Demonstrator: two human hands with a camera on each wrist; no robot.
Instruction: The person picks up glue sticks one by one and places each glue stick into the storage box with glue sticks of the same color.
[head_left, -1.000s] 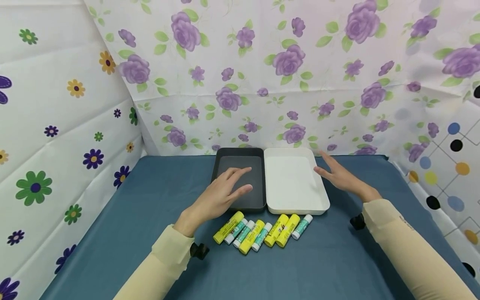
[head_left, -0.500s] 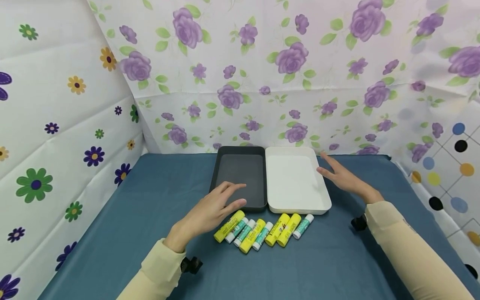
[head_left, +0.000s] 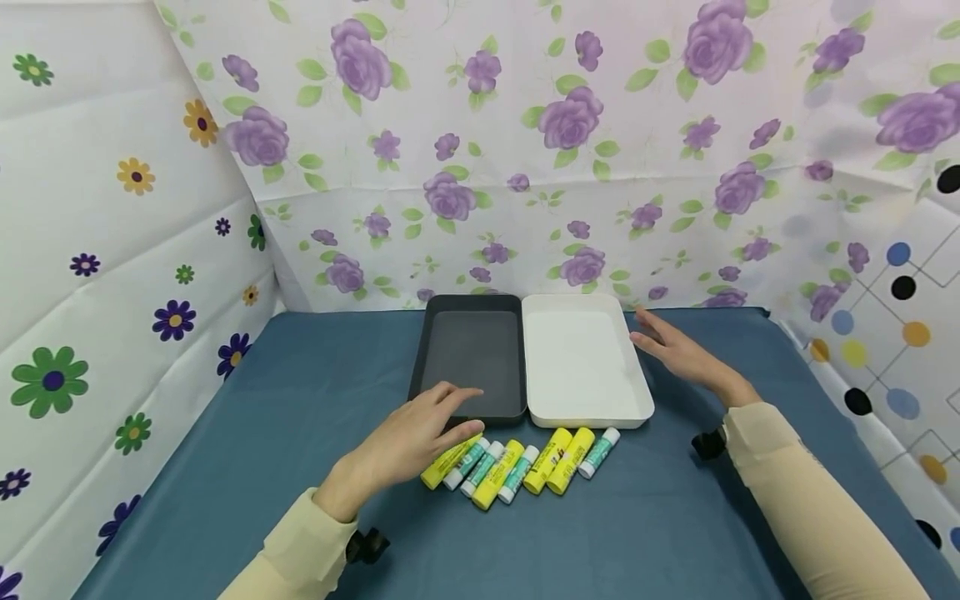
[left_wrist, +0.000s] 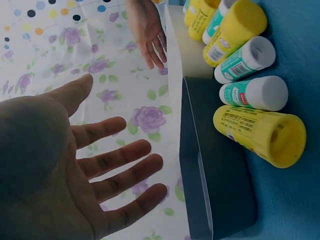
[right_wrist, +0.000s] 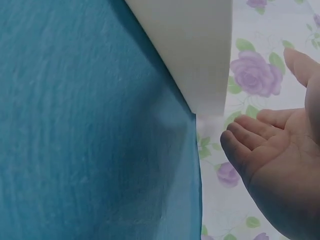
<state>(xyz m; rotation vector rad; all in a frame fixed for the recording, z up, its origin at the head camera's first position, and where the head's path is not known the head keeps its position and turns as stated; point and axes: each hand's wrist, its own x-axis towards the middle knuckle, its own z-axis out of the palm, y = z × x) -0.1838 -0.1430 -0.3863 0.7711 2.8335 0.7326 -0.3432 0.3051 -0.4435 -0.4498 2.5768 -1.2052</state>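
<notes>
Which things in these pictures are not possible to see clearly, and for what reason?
Head: near left corner of black tray, hidden by left hand.
Head: fine print on the tubes, too small.
Left wrist: some tubes, cut off by the top edge.
Right wrist: white tray, cut off by the top edge; right hand, by the right edge.
</notes>
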